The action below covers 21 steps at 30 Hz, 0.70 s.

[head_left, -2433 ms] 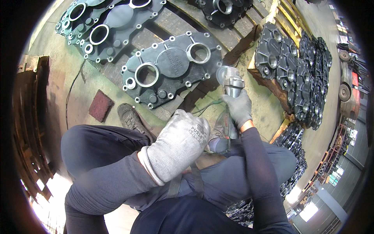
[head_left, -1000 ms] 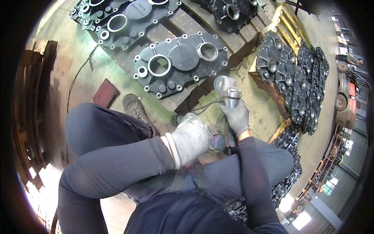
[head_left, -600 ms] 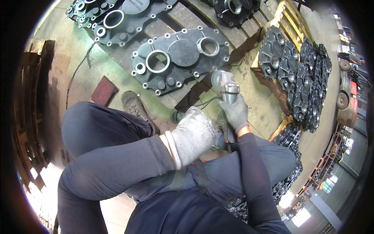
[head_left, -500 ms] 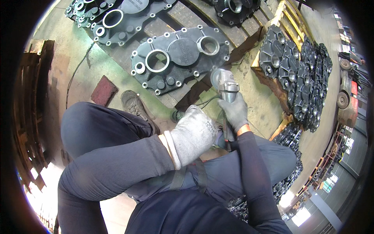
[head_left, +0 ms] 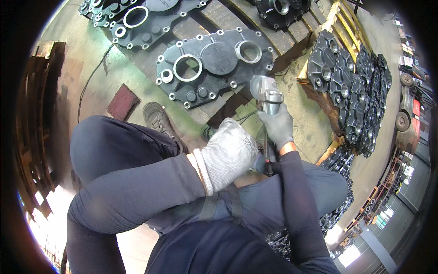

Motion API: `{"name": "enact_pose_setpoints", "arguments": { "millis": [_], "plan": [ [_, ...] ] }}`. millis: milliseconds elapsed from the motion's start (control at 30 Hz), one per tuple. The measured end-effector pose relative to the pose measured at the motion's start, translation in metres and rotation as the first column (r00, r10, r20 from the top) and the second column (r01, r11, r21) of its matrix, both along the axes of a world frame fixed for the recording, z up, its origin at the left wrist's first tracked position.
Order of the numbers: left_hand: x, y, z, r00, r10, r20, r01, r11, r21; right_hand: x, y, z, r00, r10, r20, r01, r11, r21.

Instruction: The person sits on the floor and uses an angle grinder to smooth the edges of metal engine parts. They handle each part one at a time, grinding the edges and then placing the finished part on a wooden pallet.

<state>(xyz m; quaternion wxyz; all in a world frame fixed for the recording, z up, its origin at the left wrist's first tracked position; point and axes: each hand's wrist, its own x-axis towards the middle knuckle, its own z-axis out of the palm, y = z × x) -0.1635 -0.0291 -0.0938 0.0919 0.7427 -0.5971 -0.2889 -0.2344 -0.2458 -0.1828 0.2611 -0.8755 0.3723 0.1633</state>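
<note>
My right hand [head_left: 278, 123], in a grey glove, is wrapped round the body of an angle grinder [head_left: 271, 96]. The grinder's disc [head_left: 255, 86] is beside the lower right edge of a black cast metal cover [head_left: 219, 59] with two large machined rings; I cannot tell whether they touch. The cover lies on a wooden pallet. My left hand [head_left: 230, 150], in a lighter knitted glove, is closed above my lap, left of the grinder. Its fingers curl out of sight, so anything inside them is hidden.
More cast covers [head_left: 150, 23] lie at the far left of the pallet [head_left: 194, 27], and several stand packed in a wooden crate [head_left: 315, 93] on the right. A reddish-brown block [head_left: 123, 102] and a cable [head_left: 89, 82] lie on the floor. Pallets [head_left: 39, 118] stand at the left.
The view has shifted slightly. The right hand, with the angle grinder, and the closed left hand stay in nearly the same places; the disc remains beside the cover.
</note>
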Motion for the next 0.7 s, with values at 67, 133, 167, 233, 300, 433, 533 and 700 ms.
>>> {"name": "enact_pose_setpoints", "arguments": {
  "millis": [67, 133, 167, 233, 300, 433, 533, 700],
  "plan": [
    [-0.002, 0.002, -0.001, 1.000, -0.001, 0.016, 0.001, 1.000, -0.027, 0.004, 0.001, 0.000, 1.000, 0.009, 0.001, -0.009, 1.000, 0.000],
    [-0.002, 0.002, -0.002, 1.000, -0.006, 0.011, 0.006, 0.999, -0.042, 0.001, 0.004, 0.000, 1.000, 0.014, 0.003, -0.014, 1.000, 0.017],
    [-0.004, 0.003, -0.004, 1.000, -0.014, 0.000, 0.014, 1.000, -0.019, -0.003, 0.005, 0.000, 1.000, 0.016, 0.004, -0.016, 1.000, 0.025],
    [-0.007, 0.000, -0.004, 0.999, -0.027, -0.024, 0.027, 1.000, 0.015, -0.018, 0.005, -0.003, 1.000, 0.000, 0.017, 0.000, 1.000, 0.024],
    [-0.013, 0.001, -0.001, 0.999, -0.051, -0.014, 0.051, 0.998, 0.028, -0.029, 0.009, -0.003, 0.999, 0.009, 0.033, -0.011, 0.999, 0.035],
    [-0.025, 0.011, -0.006, 0.999, -0.019, 0.026, 0.022, 0.992, -0.128, -0.034, 0.027, -0.003, 0.996, 0.058, 0.067, -0.062, 0.997, 0.054],
    [-0.024, 0.010, -0.005, 1.000, -0.012, -0.004, 0.012, 0.988, -0.151, -0.028, 0.041, 0.001, 0.999, 0.054, 0.001, -0.054, 0.997, 0.050],
    [-0.033, 0.017, -0.015, 0.992, 0.106, 0.067, -0.081, 0.950, -0.301, -0.021, 0.046, 0.005, 0.995, 0.094, -0.019, -0.092, 0.990, 0.104]
  ]
}}
